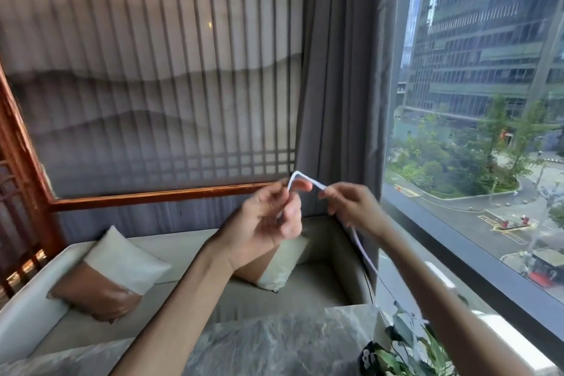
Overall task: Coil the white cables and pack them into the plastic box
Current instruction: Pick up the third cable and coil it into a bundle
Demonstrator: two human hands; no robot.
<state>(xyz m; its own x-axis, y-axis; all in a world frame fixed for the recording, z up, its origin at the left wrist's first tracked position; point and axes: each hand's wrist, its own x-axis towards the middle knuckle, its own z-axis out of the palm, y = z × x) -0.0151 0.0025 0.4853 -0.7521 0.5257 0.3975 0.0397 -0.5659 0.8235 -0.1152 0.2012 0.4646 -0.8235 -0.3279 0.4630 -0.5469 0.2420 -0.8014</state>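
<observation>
A white cable (363,253) is held up in the air in front of me between both hands. My left hand (268,217) pinches one part of it, and the cable bends in a short loop over the fingertips. My right hand (351,204) grips the cable a little to the right. From there the rest of the cable hangs down behind my right forearm toward the table's right edge. The plastic box is not in view.
A grey marble table (274,342) lies below my arms, with a leafy plant (406,345) at its right corner. Behind it stands a pale sofa (189,256) with two cushions. A large window (476,131) and a grey curtain (338,79) fill the right side.
</observation>
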